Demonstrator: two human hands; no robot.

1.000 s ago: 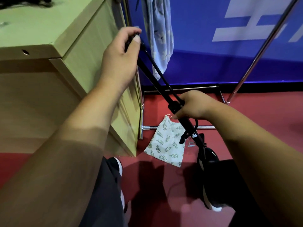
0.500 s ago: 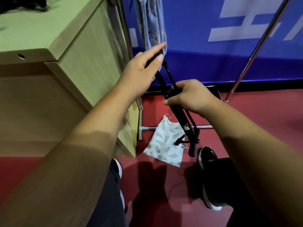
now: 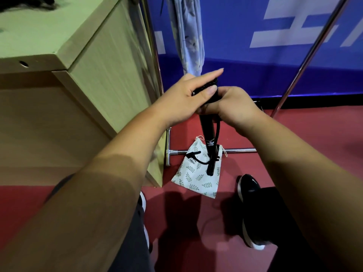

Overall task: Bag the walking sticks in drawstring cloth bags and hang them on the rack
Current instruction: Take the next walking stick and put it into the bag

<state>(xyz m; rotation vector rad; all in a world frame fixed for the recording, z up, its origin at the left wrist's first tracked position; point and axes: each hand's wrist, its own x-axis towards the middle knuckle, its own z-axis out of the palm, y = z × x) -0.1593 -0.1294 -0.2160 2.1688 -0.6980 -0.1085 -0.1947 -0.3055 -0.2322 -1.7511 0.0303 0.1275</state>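
A black collapsed walking stick [image 3: 208, 132] stands nearly upright in front of me, its lower end over a white drawstring cloth bag with a green leaf print [image 3: 193, 177] that lies flat on the red floor. My left hand [image 3: 188, 97] presses on the stick's top handle, index finger stretched out. My right hand [image 3: 229, 107] grips the shaft just below it. A black wrist strap loops off the stick's lower part. The chrome rack [image 3: 306, 61] stands behind, with a blue-grey floral bag [image 3: 189, 34] hanging from it.
A light wooden cabinet [image 3: 94, 71] stands close on the left, touching the rack's left post. The rack's base bar [image 3: 237, 150] runs along the floor under the bag's top. My black shoes [image 3: 250, 211] stand near the bag. A blue banner wall closes the back.
The stick has shortened and swung upright. My left hand came down and right to meet my right hand, which rose up the shaft; both are now together at the handle.
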